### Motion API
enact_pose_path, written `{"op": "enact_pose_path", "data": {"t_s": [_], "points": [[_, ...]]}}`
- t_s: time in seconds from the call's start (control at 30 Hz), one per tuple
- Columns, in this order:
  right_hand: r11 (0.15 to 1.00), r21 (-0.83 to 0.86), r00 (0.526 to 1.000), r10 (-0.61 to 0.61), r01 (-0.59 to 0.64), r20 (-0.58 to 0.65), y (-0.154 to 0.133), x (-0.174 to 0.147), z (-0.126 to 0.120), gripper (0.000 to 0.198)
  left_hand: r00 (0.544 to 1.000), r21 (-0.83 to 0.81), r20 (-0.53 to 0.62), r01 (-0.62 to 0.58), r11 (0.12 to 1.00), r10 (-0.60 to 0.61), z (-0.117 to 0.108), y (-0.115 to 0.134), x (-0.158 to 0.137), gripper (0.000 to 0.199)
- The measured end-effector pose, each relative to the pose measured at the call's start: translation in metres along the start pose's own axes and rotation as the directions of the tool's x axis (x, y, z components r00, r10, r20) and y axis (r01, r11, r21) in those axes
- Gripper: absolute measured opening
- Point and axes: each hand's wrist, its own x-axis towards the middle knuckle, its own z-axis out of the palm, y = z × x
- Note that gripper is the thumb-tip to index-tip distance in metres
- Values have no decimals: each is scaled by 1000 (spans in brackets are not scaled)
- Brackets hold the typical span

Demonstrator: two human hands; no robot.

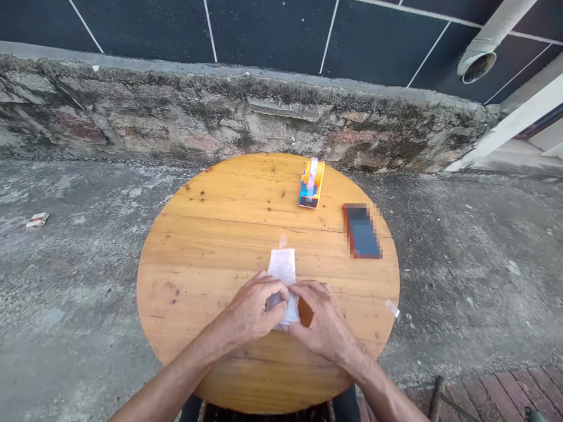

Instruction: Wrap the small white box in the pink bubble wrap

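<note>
A narrow folded white tissue point(282, 264), or a sheet much like one, lies lengthwise on the round wooden table point(211, 234). A strip of clear pinkish tape point(282, 241) sticks out past its far end. My left hand point(259, 308) rests over the tissue's left side, thumb and index finger curled together on it. From the right, my right hand point(323, 319) holds the tissue's edge with bent fingers, its thumb at the near end. The fingers partly hide the near half of the tissue.
Toward the far edge stands a yellow and blue tape dispenser point(312, 183). A dark phone-like slab with a red border point(362, 231), pixelated, lies at right. A short tape piece point(392, 309) overhangs the right edge. Beyond is a stone wall base point(272, 123).
</note>
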Motion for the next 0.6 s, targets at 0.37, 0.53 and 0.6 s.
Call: {"op": "enact_pose_path", "data": {"t_s": [0.37, 0.53, 0.6], "points": [[999, 18, 984, 34, -38, 176, -4, 35, -17, 23, 993, -40, -104, -62, 997, 57, 0, -13, 9, 23], [991, -120, 985, -45, 65, 168, -2, 44, -15, 9, 978, -9, -185, -98, 995, 95, 1, -21, 2, 18], [981, -171, 982, -61, 92, 179, -1, 47, -15, 8, 968, 20, -227, -102, 995, 104, 2, -24, -5, 19]]}}
